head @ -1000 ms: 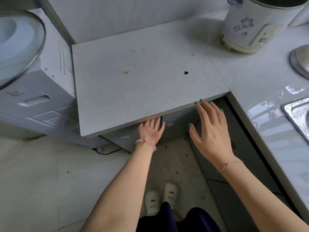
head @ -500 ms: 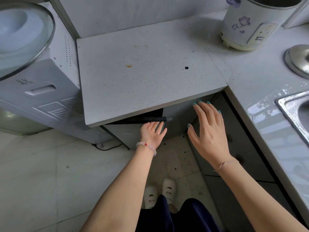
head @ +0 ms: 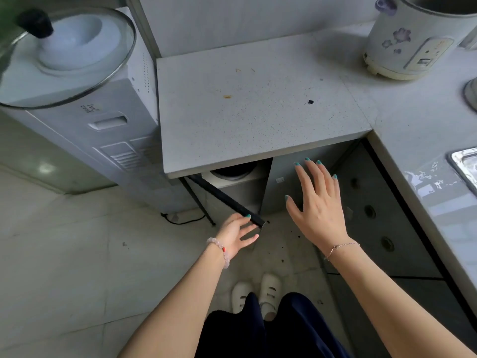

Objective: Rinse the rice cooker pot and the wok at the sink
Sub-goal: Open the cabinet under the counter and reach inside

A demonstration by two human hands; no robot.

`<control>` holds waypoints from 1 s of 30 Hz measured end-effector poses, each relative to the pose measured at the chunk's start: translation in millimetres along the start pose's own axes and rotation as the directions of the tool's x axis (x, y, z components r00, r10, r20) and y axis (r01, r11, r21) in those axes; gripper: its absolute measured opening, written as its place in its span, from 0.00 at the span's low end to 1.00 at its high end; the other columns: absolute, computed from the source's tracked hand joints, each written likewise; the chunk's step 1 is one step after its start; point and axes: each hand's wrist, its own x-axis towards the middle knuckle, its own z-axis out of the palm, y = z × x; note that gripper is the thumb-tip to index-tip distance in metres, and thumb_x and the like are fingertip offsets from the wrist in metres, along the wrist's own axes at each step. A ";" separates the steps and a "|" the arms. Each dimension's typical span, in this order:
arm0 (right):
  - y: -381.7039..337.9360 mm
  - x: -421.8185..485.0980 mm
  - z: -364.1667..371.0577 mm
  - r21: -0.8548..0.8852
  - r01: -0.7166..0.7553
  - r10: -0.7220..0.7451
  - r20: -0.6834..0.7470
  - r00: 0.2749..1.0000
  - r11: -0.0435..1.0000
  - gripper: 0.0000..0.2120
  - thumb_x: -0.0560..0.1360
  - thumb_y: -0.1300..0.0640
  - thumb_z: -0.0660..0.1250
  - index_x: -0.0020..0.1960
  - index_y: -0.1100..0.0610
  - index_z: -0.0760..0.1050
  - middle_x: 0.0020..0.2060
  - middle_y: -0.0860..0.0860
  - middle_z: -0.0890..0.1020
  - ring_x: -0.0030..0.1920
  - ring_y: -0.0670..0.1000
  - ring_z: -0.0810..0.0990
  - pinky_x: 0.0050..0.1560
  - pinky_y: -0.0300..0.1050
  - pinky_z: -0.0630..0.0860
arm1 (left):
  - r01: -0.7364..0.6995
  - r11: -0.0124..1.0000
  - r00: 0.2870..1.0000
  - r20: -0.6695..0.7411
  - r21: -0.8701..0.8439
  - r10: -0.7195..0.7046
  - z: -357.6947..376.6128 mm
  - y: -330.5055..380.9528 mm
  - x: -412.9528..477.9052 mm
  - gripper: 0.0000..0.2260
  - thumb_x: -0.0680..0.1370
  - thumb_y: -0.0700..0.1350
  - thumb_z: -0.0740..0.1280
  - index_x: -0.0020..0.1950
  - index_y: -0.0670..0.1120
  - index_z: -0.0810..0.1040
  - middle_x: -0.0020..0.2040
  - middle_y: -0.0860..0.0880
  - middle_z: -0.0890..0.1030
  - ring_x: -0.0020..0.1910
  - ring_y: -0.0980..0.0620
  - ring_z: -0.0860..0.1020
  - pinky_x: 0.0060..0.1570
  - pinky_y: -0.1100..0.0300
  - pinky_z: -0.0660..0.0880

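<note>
A: A grey speckled stone countertop [head: 258, 107] fills the corner of a pale-tiled kitchen. Everything else can be placed from it. Why is the person bent under its front edge?

B: The grey cabinet door [head: 227, 200] below that edge stands swung out. The left hand [head: 236, 235] sits at the door's free corner, fingers loosely curled on its dark top edge, probably to hold it open. It is a light touch, not a clenched grip.

A: And the right hand [head: 318, 202]?

B: It is spread flat and empty in front of the neighbouring closed panel, just below the countertop's edge, holding nothing.

A: Where are the task's things?

B: A dark round vessel [head: 233, 171] shows inside the cabinet, directly under the countertop; likely the wok, though mostly hidden. The white flower-printed rice cooker [head: 413, 40] stands at the countertop's far right corner, lid off. The steel sink [head: 464, 164] lies to the right.
</note>
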 end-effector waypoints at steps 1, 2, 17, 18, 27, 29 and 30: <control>-2.1 0.4 0.8 0.001 0.004 -0.004 0.006 1.000 1.000 0.29 0.73 0.51 0.67 0.72 0.58 0.65 0.71 0.57 0.66 0.73 0.59 0.59 0.71 0.62 0.56 | -0.001 0.999 1.000 -0.010 0.046 0.001 -6.1 -1.6 -4.0 0.06 0.79 0.37 0.63 0.43 0.44 0.71 0.51 0.44 0.79 0.52 0.48 0.78 0.52 0.49 0.77; -4.5 0.9 1.6 0.002 0.011 -0.011 0.012 1.000 1.000 0.30 0.74 0.50 0.67 0.72 0.58 0.65 0.71 0.57 0.66 0.73 0.60 0.59 0.71 0.62 0.56 | -0.001 0.996 1.000 -0.025 0.093 0.004 -12.8 -2.8 -7.7 0.06 0.78 0.37 0.63 0.43 0.44 0.71 0.49 0.45 0.80 0.49 0.49 0.78 0.50 0.50 0.76; -60.1 -1.1 18.8 0.061 0.147 -0.152 0.073 0.986 0.987 0.32 0.74 0.50 0.66 0.74 0.56 0.61 0.73 0.54 0.63 0.75 0.56 0.56 0.73 0.59 0.52 | -0.047 0.921 0.919 -0.345 0.387 0.192 -108.6 -0.5 -62.0 0.07 0.78 0.34 0.62 0.55 0.43 0.73 0.41 0.49 0.76 0.36 0.53 0.74 0.37 0.61 0.71; -64.3 -1.6 20.3 0.066 0.155 -0.160 0.075 0.984 0.986 0.31 0.74 0.50 0.66 0.74 0.56 0.61 0.73 0.54 0.64 0.75 0.56 0.57 0.73 0.59 0.53 | -0.051 0.916 0.914 -0.351 0.398 0.204 -114.7 2.1 -66.2 0.09 0.78 0.34 0.62 0.56 0.43 0.74 0.42 0.48 0.77 0.38 0.53 0.75 0.37 0.61 0.71; -71.9 -1.9 27.2 0.066 0.191 -0.195 0.057 0.979 0.979 0.31 0.74 0.51 0.67 0.73 0.57 0.63 0.72 0.54 0.66 0.74 0.56 0.60 0.72 0.61 0.56 | 0.047 0.354 0.793 -0.250 0.934 0.555 -95.3 9.0 -55.2 0.16 0.77 0.41 0.64 0.64 0.42 0.71 0.60 0.41 0.73 0.60 0.41 0.73 0.58 0.52 0.71; -66.7 -1.9 27.5 0.065 0.181 -0.184 0.047 0.982 0.981 0.31 0.73 0.52 0.68 0.73 0.58 0.63 0.71 0.55 0.66 0.73 0.57 0.60 0.72 0.61 0.56 | 0.032 0.061 0.651 -0.067 0.998 0.756 -83.4 15.4 -63.6 0.24 0.75 0.43 0.66 0.70 0.42 0.66 0.65 0.43 0.70 0.63 0.41 0.71 0.61 0.51 0.69; -63.8 -2.1 27.4 0.065 0.174 -0.177 0.042 0.983 0.983 0.31 0.73 0.52 0.68 0.73 0.58 0.64 0.71 0.55 0.67 0.73 0.57 0.61 0.71 0.61 0.56 | 0.011 -0.080 0.573 0.059 0.997 0.817 -76.0 21.2 -68.8 0.26 0.73 0.43 0.68 0.70 0.42 0.68 0.64 0.43 0.72 0.62 0.41 0.73 0.60 0.50 0.70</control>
